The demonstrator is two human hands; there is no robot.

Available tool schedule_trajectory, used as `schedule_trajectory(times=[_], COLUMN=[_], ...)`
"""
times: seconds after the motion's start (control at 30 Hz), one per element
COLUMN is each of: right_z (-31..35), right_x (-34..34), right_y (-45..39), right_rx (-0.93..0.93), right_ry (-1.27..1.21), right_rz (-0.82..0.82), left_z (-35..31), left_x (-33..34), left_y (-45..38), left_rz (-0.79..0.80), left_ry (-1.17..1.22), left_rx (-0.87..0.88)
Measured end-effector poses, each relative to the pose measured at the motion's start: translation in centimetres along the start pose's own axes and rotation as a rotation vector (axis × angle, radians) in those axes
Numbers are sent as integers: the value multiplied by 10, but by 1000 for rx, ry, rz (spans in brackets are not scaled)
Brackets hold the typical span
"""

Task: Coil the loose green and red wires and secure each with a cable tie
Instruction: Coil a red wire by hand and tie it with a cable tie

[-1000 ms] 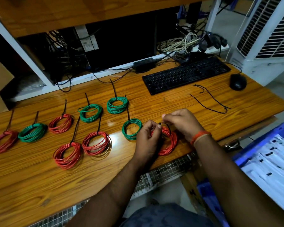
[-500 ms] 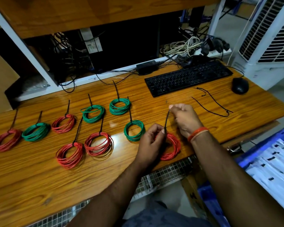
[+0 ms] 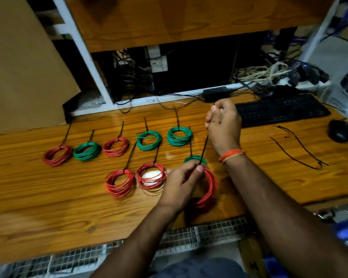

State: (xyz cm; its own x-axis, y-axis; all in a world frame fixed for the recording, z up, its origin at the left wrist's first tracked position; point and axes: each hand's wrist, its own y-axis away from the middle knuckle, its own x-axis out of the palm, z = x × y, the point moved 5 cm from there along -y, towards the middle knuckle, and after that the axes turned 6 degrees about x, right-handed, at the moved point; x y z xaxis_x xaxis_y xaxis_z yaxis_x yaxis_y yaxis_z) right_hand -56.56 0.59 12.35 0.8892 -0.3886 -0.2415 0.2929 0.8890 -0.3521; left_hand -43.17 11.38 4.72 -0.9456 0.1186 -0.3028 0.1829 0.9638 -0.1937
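Right hand (image 3: 223, 121) has drawn the thin black plastic cable tie (image 3: 204, 149) tail up, fist gripping it. Left hand (image 3: 184, 181) pinches the tie's head on the red wire coil (image 3: 210, 187); loop likely near tight

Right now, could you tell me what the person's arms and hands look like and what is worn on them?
Both forearms are bare, with no sleeves or gloves in view. The right hand has an orange thread band round its wrist, with a paler strand alongside. The left hand and its wrist show no band, watch or ring.
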Motion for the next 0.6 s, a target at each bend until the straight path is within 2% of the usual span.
schedule_trajectory(times=[0.13,0.2,0.3,0.37,0.43,0.5,0.6], right_z=[39,63,88,93,90,86,83], right_x=[70,104,165,198,219,234,255], right_y=[19,30,53,80,109,130,143], right_rx=[-52,-34,56,-20,-119,-135,-141], right_ry=[-62,-149,-247,-74,170,243,224], right_rz=[71,172,580,834,990,1041,959], left_z=[-8,-7,-2,9,24,39,58], left_x=[-67,-108,-168,-201,-231,-255,-277], left_y=[27,40,58,67,72,75,76], left_rz=[-188,-266,-404,-450,-449,-446,-418], left_ry=[-55,-71,91,171,183,175,177], left_rx=[15,1,-104,-196,-233,-250,-256])
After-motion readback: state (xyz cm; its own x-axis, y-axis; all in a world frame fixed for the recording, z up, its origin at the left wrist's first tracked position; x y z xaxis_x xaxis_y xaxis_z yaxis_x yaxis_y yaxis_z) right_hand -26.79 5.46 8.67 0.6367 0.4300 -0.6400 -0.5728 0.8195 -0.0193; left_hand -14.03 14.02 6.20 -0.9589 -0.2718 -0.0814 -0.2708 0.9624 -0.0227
